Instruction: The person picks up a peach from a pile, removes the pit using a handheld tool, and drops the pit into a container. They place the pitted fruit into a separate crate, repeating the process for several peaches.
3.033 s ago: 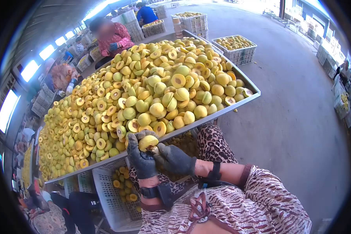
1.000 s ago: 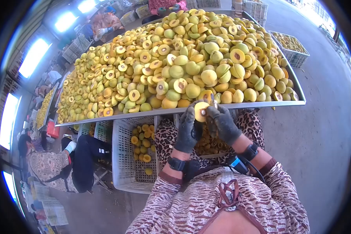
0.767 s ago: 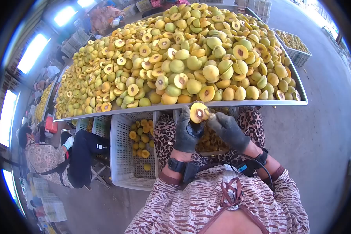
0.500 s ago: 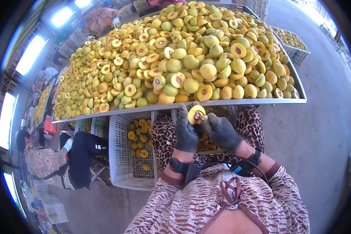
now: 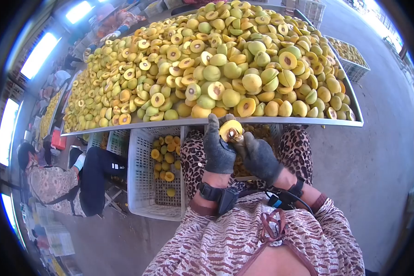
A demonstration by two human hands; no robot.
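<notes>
My left hand [image 5: 218,149], in a dark grey work glove, is closed around a yellow peach half [image 5: 229,125], cut face up with its brown pit cavity showing. Right beside the cut face, my right hand [image 5: 261,158], also gloved, has its fingers pinched together. Something small and pale shows at its fingertips by the pit; I cannot make out what it is. Both hands are just in front of the metal rim of a table [image 5: 262,121] heaped with peach halves [image 5: 207,73], many with pits showing.
A white plastic crate [image 5: 138,184] with several peach halves [image 5: 166,158] stands left of my knees. Another crate [image 5: 257,133] lies partly hidden between them. A full crate [image 5: 349,53] is at the table's far right. Seated at left is another person [image 5: 55,186].
My hands stay together at the peach half; the fruit has tilted slightly and the right fingers have shifted a little. The view has moved slightly. A far person's arm has moved over the pile's edge.
</notes>
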